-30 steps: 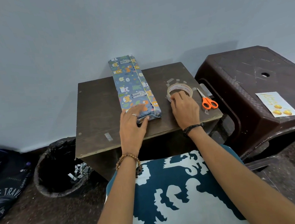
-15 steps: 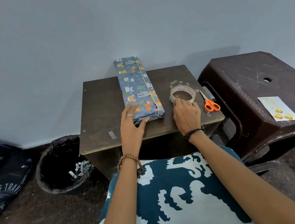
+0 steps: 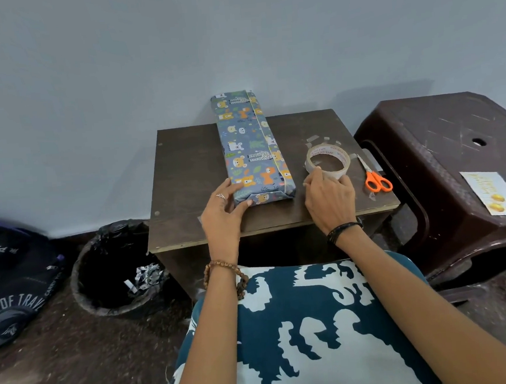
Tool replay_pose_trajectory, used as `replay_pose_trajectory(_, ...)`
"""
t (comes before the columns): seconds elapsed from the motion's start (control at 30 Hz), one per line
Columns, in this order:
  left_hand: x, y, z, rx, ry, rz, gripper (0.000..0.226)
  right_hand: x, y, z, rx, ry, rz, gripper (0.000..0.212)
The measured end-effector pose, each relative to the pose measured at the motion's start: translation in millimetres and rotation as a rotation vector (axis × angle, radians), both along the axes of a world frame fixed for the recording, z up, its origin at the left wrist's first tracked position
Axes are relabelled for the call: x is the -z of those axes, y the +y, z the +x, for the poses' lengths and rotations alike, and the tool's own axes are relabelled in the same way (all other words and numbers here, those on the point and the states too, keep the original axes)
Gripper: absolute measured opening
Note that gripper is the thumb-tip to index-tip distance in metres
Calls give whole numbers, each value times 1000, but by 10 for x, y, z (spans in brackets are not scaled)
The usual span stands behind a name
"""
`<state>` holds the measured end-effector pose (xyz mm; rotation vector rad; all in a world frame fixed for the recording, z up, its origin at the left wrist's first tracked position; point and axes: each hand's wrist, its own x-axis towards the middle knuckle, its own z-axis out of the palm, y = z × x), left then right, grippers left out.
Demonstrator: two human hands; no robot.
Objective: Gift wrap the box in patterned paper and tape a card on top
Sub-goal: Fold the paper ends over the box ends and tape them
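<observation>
Bin [image 3: 80, 281] on floor, left of table: black liner, a few crumpled silver/white paper scraps [image 3: 145, 279] at the bottom, nothing else visible inside.

Surface: small dark brown table [image 3: 184, 182] pushed against plain grey-blue wall [image 3: 234, 41]. Dark speckled floor. Dark brown plastic stool [image 3: 454, 145] just right of table, touching or nearly so, can't tell which.

Wrapped box [image 3: 250, 149]: long, narrow, blue animal-print paper, lying flat on table, far end overhanging table's back edge toward wall. Near end fold closed.

Left hand [image 3: 222, 218]: fingers spread loose, resting on box's near-left corner, thumb along the end face. Pressing/steadying, not gripping round it.

Right hand [image 3: 329, 199]: fingers curled at near rim of tape roll [image 3: 328, 163], fingertips touching it. Roll sits flat on table right of box. Whether it's pinching the tape end, can't tell.

Other stuff: orange scissors [image 3: 376, 179] at table's right edge, closed, just beside roll. Small cut tape bits [image 3: 317, 139] stuck on tabletop beyond roll. Card [image 3: 495, 192] w/ yellow print lies on stool, well apart from box. Dark bag [image 3: 10, 277] w/ white lettering on floor far left. Blue/white patterned cloth [image 3: 301, 324] across lap, below table edge.
</observation>
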<state>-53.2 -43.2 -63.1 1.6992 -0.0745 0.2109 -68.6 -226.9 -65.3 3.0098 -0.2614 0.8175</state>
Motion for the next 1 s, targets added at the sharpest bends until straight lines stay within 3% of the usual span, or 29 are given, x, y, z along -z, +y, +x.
replay_pose_trajectory(0.13,-9,-14,0,4,88,-88,34,-119,9,-118,-40,-73,233,9)
replay_pose_trajectory(0.23,-37,-21,-1,-7,123,-132,35,-302,89,-215,-310,-227,426,12)
replay_pose_trajectory(0.37,-30,-4,36,-15,100,-113,36,-395,322,-232,-577,-44,601,13)
replay_pose_trajectory(0.47,-19,-2,35,-17,120,-103,36,-300,366,-129,-577,42,586,6)
replay_pose_trajectory(1.0,-15,16,11,22,65,-58,33,-149,504,99,-554,-115,239,12)
